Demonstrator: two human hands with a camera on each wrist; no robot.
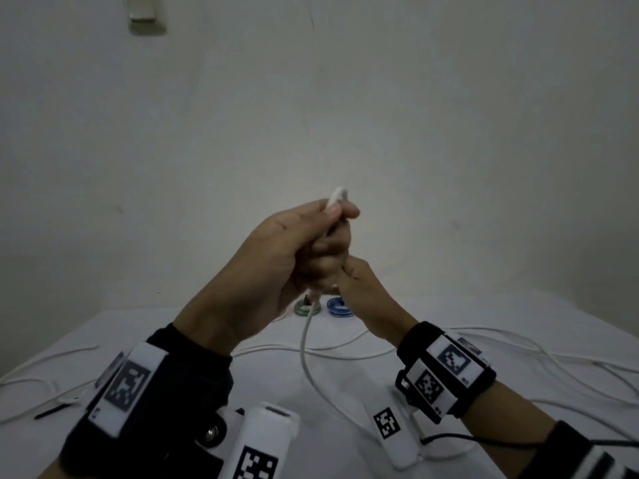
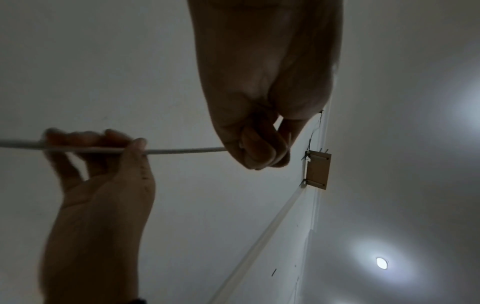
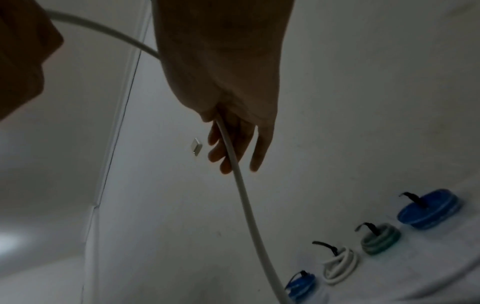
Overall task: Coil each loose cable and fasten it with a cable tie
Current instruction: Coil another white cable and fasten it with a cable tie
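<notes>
White cable [image 1: 305,344] rose from the cloth-covered table [image 1: 345,402] into our raised hands. Our left hand [image 1: 276,257] was fisted round its plug end [image 1: 337,198], which poked out above the thumb. Our right hand [image 1: 366,299], just below, held the cable loosely in curled fingers [image 2: 78,139]. Tied coils [image 3: 340,265] sat against the wall.

White cable [image 1: 305,344], plug end raised, hangs uncoiled to the table; black tie [image 1: 52,411] lies flat
</notes>
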